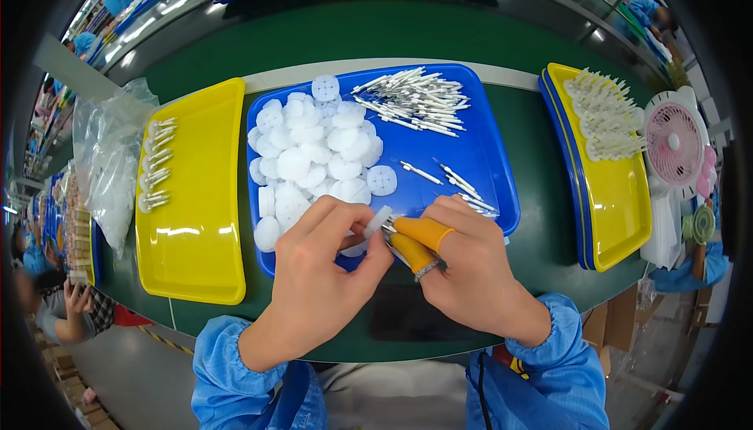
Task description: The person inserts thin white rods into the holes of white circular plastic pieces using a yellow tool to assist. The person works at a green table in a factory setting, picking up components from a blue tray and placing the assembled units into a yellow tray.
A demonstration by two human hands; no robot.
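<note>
Near the front edge of the blue tray (503, 171), my two hands meet. My left hand (314, 265) pinches a small white plastic disc (378, 221) on edge between thumb and fingers. My right hand (478, 265), with yellow finger cots on two fingers, closes on a small shiny metal piece (388, 227) against the disc; its kind is mostly hidden. Beyond my left hand lies a heap of white round discs (314, 143) with small holes. A pile of thin white rods (416, 100) with metal ends fills the back right, and several loose rods (467, 185) lie nearer my right hand.
On the left, a yellow tray (192, 249) holds a row of discs with rods attached, beside a clear plastic bag (114, 171). Stacked trays (620, 226) on the right carry more such assemblies (604, 116). A pink and white fan (673, 140) stands beyond them. Other people sit nearby.
</note>
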